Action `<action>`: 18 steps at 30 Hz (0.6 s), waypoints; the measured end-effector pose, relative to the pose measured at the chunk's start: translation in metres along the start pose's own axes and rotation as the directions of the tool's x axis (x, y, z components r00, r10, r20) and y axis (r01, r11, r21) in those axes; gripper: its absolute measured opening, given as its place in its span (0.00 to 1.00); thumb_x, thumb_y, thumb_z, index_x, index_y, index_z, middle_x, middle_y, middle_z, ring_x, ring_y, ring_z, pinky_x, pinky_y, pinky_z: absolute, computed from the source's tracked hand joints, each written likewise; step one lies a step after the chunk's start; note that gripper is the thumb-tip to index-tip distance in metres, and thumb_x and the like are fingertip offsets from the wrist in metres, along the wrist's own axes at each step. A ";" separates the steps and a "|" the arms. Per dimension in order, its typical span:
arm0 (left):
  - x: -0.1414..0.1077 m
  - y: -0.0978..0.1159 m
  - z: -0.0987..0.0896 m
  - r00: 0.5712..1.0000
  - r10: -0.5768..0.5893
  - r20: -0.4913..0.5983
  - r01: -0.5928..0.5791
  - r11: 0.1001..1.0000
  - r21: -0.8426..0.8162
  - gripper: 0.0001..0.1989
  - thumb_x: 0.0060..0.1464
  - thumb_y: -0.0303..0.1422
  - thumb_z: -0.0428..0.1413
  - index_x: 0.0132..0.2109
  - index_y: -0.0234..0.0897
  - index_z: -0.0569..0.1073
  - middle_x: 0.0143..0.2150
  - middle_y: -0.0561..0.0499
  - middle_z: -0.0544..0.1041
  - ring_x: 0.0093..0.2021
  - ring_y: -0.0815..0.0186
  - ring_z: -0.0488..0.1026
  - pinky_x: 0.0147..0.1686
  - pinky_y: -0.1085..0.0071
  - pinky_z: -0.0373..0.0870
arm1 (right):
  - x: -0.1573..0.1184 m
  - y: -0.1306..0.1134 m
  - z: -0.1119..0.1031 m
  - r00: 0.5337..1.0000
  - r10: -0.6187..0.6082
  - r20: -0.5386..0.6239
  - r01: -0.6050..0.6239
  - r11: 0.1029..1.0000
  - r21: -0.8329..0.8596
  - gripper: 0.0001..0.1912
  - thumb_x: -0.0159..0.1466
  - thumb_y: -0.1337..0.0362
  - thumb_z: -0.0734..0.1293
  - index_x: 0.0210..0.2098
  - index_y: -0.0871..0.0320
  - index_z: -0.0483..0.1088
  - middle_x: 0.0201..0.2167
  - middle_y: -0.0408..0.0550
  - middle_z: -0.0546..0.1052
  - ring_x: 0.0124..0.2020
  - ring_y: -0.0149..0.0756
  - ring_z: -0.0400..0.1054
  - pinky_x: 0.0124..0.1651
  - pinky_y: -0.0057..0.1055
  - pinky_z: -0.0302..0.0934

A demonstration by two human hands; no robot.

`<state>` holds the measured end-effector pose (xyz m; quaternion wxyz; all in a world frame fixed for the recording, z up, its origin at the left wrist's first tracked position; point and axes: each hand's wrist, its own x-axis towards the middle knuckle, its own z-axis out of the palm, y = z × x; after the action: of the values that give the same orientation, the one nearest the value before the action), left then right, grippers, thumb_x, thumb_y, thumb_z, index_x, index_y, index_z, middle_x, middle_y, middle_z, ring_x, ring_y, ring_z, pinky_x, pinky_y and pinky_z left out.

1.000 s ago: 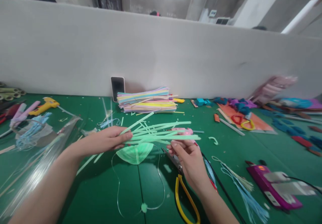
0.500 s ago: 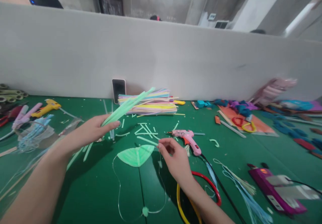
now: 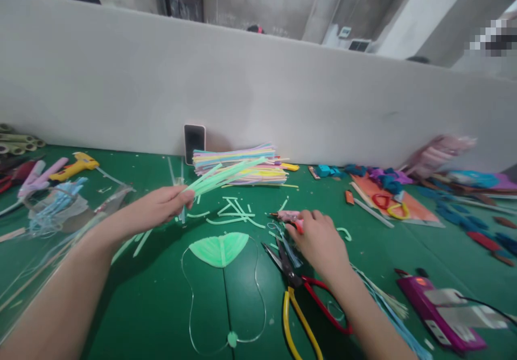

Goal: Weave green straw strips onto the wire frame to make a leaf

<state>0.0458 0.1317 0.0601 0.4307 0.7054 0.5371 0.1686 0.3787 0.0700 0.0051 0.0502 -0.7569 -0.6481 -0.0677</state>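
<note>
My left hand is closed around one end of a bundle of light green pipe cleaners, which points to the right above the table. My right hand wraps over the handle of a pink hot glue gun, whose tip faces left; most of the handle is hidden under my fingers. Between the hands lies a green fan-shaped piece with a clear cord loop and a small green disc. Beneath my right wrist rest open scissors with one red and one yellow handle.
Loose green pipe cleaner pieces lie behind the fan shape. A multicoloured pipe cleaner stack and a phone are by the white partition. A yellow glue gun is at left, a purple power strip at right.
My right hand has moved from a green strip beside the fan shape to the pink glue gun. The green bundle in my left hand has tipped lower to the right.
</note>
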 end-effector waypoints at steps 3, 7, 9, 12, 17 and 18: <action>0.000 0.002 0.003 0.998 -0.031 0.062 0.036 0.996 -0.076 0.22 0.59 0.54 0.47 0.35 0.40 0.68 0.26 0.56 0.56 0.24 0.70 0.54 0.22 0.75 0.52 | -0.010 0.031 0.016 0.980 0.145 0.132 -0.134 0.987 -0.093 0.15 0.66 0.59 0.65 0.41 0.67 0.70 0.37 0.63 0.76 0.39 0.51 0.73 0.36 0.35 0.59; -0.001 0.005 0.004 0.984 0.004 0.179 0.018 0.992 -0.122 0.20 0.60 0.51 0.49 0.34 0.39 0.68 0.26 0.57 0.59 0.24 0.70 0.55 0.22 0.75 0.51 | -0.008 0.050 0.036 0.979 0.153 0.133 -0.146 0.987 -0.060 0.11 0.67 0.62 0.63 0.37 0.65 0.71 0.32 0.58 0.77 0.33 0.45 0.74 0.33 0.33 0.57; -0.001 0.005 0.004 0.977 0.030 0.212 -0.005 0.993 -0.121 0.18 0.61 0.49 0.49 0.35 0.39 0.69 0.26 0.56 0.62 0.26 0.70 0.57 0.23 0.75 0.53 | -0.004 0.054 0.038 0.980 0.173 0.097 -0.168 0.984 -0.056 0.12 0.67 0.62 0.62 0.37 0.67 0.71 0.32 0.60 0.77 0.34 0.48 0.74 0.34 0.34 0.58; -0.002 0.006 0.003 0.968 0.039 0.248 -0.010 0.993 -0.115 0.16 0.61 0.48 0.50 0.37 0.40 0.71 0.27 0.56 0.64 0.27 0.70 0.59 0.24 0.76 0.55 | 0.001 0.051 0.030 0.982 0.188 0.014 -0.186 0.980 -0.065 0.15 0.67 0.61 0.62 0.42 0.70 0.71 0.39 0.66 0.76 0.41 0.53 0.72 0.39 0.38 0.59; -0.004 0.010 0.006 0.950 0.066 0.305 -0.024 0.990 -0.140 0.15 0.59 0.47 0.53 0.36 0.39 0.71 0.29 0.55 0.68 0.27 0.71 0.61 0.25 0.76 0.57 | -0.013 0.001 0.012 0.999 0.037 0.017 -0.039 0.764 0.644 0.20 0.64 0.51 0.66 0.46 0.61 0.71 0.39 0.54 0.76 0.36 0.42 0.69 0.41 0.37 0.61; -0.004 0.011 0.008 0.946 0.073 0.316 -0.025 0.988 -0.155 0.15 0.59 0.46 0.54 0.36 0.39 0.71 0.29 0.55 0.69 0.27 0.71 0.62 0.25 0.76 0.58 | -0.018 -0.015 0.009 0.994 -0.039 0.099 -0.059 0.567 0.821 0.22 0.62 0.49 0.66 0.47 0.60 0.71 0.36 0.50 0.75 0.32 0.38 0.68 0.37 0.34 0.61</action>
<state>0.0566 0.1237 0.0654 0.5594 0.7024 0.4281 0.1023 0.3617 0.0563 -0.0069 0.3625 -0.6528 -0.6025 0.2819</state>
